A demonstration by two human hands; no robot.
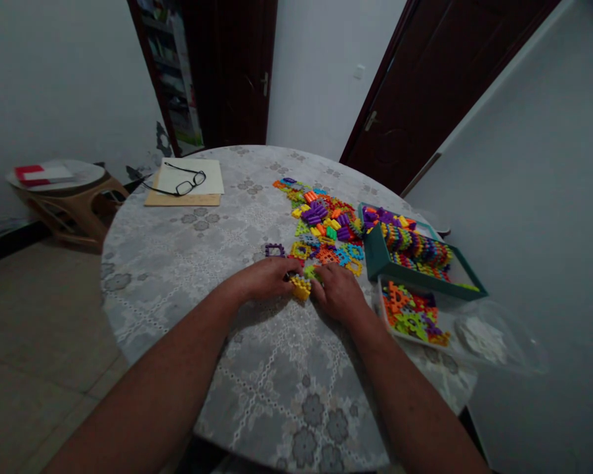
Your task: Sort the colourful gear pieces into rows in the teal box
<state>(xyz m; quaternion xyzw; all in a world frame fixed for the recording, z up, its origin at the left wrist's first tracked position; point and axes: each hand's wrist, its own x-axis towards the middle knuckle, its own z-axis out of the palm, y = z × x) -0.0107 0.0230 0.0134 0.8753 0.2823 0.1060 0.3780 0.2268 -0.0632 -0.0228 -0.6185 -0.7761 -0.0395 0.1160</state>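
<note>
Near the middle of the round table, my left hand [271, 278] is closed on a small stack of yellow plastic pieces [301, 288]. My right hand [337, 289] is just to the right, its fingers closed on a lime-green piece [310, 270] beside the yellow stack. Just beyond my hands lie a purple square frame piece [275, 250], a yellow one [300, 250] and an orange one [327, 255]. Farther back spreads a heap of mixed colored pieces [316, 214].
A green box [425, 282] with rows of colored pieces stands at the right. In front of it are a clear tub [415, 313] of pieces and a clear bag [484, 339]. Glasses [184, 188] rest on papers [212, 176] at the back left.
</note>
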